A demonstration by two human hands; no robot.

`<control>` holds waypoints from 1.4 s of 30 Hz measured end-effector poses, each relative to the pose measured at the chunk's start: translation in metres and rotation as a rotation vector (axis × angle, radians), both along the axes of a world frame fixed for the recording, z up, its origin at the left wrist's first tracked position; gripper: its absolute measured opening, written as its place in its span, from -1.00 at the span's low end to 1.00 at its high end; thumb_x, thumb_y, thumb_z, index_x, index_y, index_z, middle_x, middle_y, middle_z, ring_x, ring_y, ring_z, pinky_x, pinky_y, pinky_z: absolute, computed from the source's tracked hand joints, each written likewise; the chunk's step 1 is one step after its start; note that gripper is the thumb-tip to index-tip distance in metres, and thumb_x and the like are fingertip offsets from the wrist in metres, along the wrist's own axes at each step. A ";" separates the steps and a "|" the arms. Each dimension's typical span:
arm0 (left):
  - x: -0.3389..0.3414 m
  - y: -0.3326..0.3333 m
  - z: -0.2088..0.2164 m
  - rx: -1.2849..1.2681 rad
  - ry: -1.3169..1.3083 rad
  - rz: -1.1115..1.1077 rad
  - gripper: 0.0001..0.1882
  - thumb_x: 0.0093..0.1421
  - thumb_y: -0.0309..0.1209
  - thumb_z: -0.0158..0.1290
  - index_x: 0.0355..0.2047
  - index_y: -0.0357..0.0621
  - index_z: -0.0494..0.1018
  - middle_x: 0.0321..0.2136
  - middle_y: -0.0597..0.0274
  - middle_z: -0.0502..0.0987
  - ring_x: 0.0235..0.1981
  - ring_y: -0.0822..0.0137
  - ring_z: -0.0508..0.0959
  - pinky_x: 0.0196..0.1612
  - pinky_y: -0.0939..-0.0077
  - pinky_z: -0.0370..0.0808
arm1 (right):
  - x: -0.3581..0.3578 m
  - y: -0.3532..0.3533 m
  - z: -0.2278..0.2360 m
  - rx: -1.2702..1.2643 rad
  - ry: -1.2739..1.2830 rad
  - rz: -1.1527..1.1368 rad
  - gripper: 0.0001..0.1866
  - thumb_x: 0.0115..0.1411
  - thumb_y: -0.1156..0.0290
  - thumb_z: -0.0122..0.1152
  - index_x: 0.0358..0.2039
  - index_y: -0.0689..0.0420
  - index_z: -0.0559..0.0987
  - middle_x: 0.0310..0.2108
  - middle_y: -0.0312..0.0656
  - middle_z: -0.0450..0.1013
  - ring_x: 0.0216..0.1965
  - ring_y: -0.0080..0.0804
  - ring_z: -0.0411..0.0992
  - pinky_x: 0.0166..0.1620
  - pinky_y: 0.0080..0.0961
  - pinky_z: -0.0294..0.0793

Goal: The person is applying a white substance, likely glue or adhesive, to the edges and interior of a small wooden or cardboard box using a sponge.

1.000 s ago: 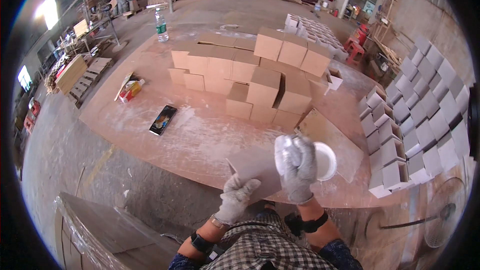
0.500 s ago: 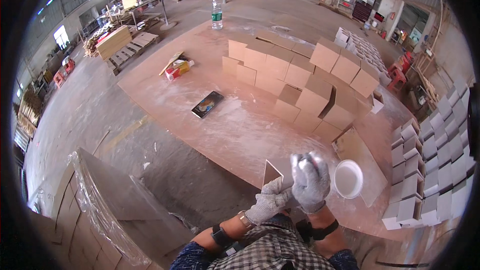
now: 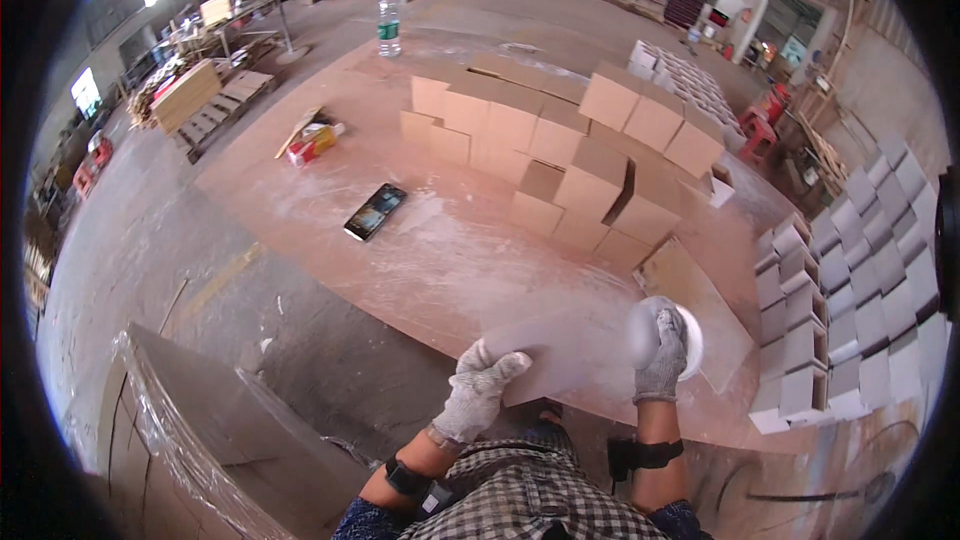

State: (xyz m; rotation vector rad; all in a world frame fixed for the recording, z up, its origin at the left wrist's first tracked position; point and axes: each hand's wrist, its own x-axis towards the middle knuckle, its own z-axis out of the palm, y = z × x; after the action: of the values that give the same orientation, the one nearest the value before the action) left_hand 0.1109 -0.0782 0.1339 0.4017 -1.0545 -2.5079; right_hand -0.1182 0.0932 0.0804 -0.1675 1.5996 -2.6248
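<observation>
My gloved left hand (image 3: 475, 398) grips the left edge of a grey-white box (image 3: 550, 350), its thumb laid on the near side. Motion blurs the box, so its shape is hard to read. At the right, my gloved right hand (image 3: 662, 348) is curled in front of a white bowl (image 3: 697, 338) and hides most of it. Whether that hand holds something small cannot be made out. Both hands are over the near edge of a wide reddish tabletop (image 3: 420, 280). A flat board (image 3: 715, 305) lies beside the bowl.
Brown boxes (image 3: 580, 175) are stacked mid-table. Grey-white boxes (image 3: 840, 310) stand in rows at the right. A phone (image 3: 376, 211), a red-and-yellow packet (image 3: 313, 144) and a water bottle (image 3: 388, 25) are farther left. A plastic-wrapped stack (image 3: 230, 430) stands at the near left.
My right hand has moved away from my left, down to the bowl. My left hand has shifted left with the box, now turned and blurred. The whole view has swung slightly right.
</observation>
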 end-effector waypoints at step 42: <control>0.000 -0.027 -0.017 -2.276 0.310 0.087 -0.55 -0.11 -0.32 0.14 -0.16 -0.18 0.47 -0.19 0.08 0.48 -0.19 0.10 0.52 -0.22 0.29 0.51 | 0.103 -0.041 0.111 0.512 0.880 -0.031 -0.65 0.06 0.65 0.14 -0.09 0.26 0.40 -0.13 -0.12 0.37 -0.09 -0.33 0.37 -0.03 -0.51 0.40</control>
State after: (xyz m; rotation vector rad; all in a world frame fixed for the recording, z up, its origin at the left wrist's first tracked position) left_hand 0.1111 -0.1048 0.1164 -0.5724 -2.4948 -0.0991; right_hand -0.0155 0.0517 0.1913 -1.4033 2.4292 -2.1341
